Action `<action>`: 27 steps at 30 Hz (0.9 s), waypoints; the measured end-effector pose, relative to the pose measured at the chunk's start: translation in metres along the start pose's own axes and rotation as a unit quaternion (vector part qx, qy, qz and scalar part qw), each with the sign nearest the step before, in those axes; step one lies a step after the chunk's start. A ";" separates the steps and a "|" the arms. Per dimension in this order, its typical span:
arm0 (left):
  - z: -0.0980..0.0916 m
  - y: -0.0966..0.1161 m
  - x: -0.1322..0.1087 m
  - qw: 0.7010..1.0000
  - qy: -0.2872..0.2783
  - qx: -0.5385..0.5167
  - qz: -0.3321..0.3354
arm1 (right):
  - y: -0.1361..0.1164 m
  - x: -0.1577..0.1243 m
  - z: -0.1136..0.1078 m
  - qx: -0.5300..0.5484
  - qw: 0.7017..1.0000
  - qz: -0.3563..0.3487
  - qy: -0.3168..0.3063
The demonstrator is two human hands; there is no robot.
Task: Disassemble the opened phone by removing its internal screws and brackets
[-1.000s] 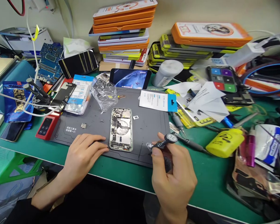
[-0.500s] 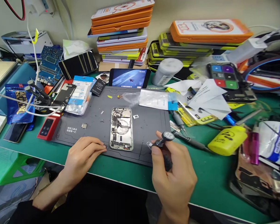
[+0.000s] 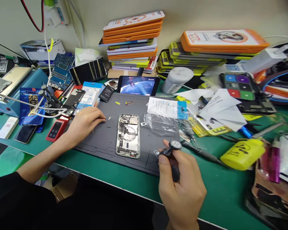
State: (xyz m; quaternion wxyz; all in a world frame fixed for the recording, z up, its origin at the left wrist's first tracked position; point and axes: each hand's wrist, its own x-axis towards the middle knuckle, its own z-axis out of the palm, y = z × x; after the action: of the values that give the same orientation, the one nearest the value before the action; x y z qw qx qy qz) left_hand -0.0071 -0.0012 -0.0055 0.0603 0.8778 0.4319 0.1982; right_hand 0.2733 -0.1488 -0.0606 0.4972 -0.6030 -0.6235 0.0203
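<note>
My right hand (image 3: 183, 183) is closed around a black screwdriver (image 3: 174, 145) with a round cap, above the right front edge of the dark work mat (image 3: 98, 143). My left hand (image 3: 85, 123) hovers over the left part of the mat, thumb and fingertips pressed together. Whether anything is pinched there is too small to tell. Just right of its fingertips lies a small metal piece (image 3: 109, 118). Between my hands lies an opened phone (image 3: 128, 136), its inner boards and a round coil showing. Beside it rests a small white-framed part (image 3: 143, 124).
A lit phone screen (image 3: 138, 85) stands behind the mat. Crinkled clear plastic (image 3: 162, 126) and a white-blue packet (image 3: 163, 107) lie right of the opened phone. Nearby are a black battery (image 3: 107, 93), red device (image 3: 56, 129), yellow bottle (image 3: 242, 154) and stacked orange cases (image 3: 134, 32).
My left hand has moved forward and left from beside the phone. The clear plastic now lies in front of the packet. The view has shifted slightly; my right hand still holds the screwdriver.
</note>
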 end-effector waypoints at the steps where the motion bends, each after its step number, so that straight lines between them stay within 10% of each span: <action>1: 0.002 -0.003 -0.002 1.000 0.004 0.006 0.003 | 0.000 0.000 0.000 0.000 1.000 -0.001 -0.002; 27: 0.000 -0.007 -0.008 1.000 0.005 0.025 -0.014 | 0.001 0.000 0.000 0.001 1.000 0.002 -0.014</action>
State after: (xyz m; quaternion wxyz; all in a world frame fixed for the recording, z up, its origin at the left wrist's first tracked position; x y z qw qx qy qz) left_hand -0.0172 -0.0032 -0.0100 0.0388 0.8718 0.4493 0.1911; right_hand 0.2737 -0.1481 -0.0611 0.4893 -0.6035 -0.6289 0.0308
